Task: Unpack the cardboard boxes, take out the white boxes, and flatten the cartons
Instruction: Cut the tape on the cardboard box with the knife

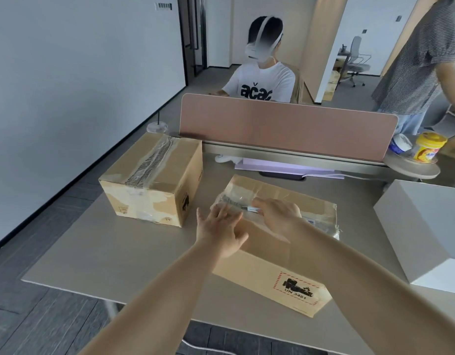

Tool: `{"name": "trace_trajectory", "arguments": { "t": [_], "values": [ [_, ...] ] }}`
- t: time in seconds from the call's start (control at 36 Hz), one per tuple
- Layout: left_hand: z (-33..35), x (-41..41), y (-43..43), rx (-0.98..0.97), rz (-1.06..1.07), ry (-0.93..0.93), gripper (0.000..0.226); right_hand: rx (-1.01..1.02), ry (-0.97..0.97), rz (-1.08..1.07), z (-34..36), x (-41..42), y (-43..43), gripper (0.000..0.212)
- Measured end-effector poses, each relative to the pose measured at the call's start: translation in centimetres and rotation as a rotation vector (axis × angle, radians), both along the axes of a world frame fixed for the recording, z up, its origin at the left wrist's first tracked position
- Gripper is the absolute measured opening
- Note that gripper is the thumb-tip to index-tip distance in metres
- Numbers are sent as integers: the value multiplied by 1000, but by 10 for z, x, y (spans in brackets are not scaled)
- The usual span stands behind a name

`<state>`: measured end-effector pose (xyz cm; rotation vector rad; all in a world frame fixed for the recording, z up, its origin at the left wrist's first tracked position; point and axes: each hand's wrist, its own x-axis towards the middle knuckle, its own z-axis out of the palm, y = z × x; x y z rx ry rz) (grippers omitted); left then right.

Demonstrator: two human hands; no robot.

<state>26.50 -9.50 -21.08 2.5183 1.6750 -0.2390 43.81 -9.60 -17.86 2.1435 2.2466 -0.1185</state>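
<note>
Sealed left carton, taped near carton, white box alongside.

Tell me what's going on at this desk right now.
A person is opening the nearer brown cardboard carton, taped shut, on the grey desk. The left-hand grip rests flat, fingers spread, on its taped top. The right-hand grip holds a small pale tool, likely a cutter, against the clear tape seam. A second taped brown cardboard carton stands sealed to the left, and a white box sits at the right.
</note>
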Motion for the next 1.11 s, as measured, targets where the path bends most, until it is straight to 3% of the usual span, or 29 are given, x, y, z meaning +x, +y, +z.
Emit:
{"name": "trace_trajectory", "arguments": {
  "t": [0.22,0.5,0.67,0.78,0.97,1.11],
  "values": [
    [13,41,-23,-6,30,-43,90,-7,-14,-23,2,21,-17,32],
    [-2,59,-33,-134,64,98,82,-13,7,-40,-1,57,-44,40],
    [3,79,-45,-110,105,59,71,-21,-43,-22,1,71,-53,46],
    [10,87,-48,-150,139,66,72,-27,-65,-22,4,81,-59,39],
    [10,95,-51,-170,86,119,68,-44,-57,-35,1,98,-67,39],
    [7,113,-61,-97,-4,41,71,-40,-54,-43,2,108,-72,38]
  ]
}}
